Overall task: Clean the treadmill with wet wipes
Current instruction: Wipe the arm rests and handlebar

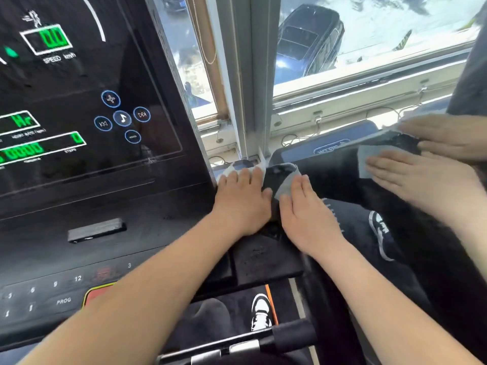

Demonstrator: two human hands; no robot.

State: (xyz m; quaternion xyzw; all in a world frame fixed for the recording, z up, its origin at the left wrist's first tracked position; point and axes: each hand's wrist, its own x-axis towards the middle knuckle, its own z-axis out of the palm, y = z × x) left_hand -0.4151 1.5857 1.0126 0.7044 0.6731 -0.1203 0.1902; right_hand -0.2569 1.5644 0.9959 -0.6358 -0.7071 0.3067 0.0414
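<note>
The treadmill console (pixel 87 143) fills the left, black with green lit readouts and blue round buttons. At its right edge my left hand (pixel 242 204) lies flat, fingers straight, pressing a pale wet wipe (pixel 259 165) against the black side part. Just to its right my right hand (pixel 308 214) also lies flat, with its fingers on a second wet wipe (pixel 286 185). Most of each wipe is hidden under the fingers.
At the right, another person's two hands (pixel 411 177) press a wipe (pixel 369 156) on the neighbouring treadmill (pixel 329 167). A window frame (pixel 253 75) stands close behind, with a dark car outside. Below are a handlebar (pixel 290 335), my shoe (pixel 261 312) and a red stop button (pixel 97 296).
</note>
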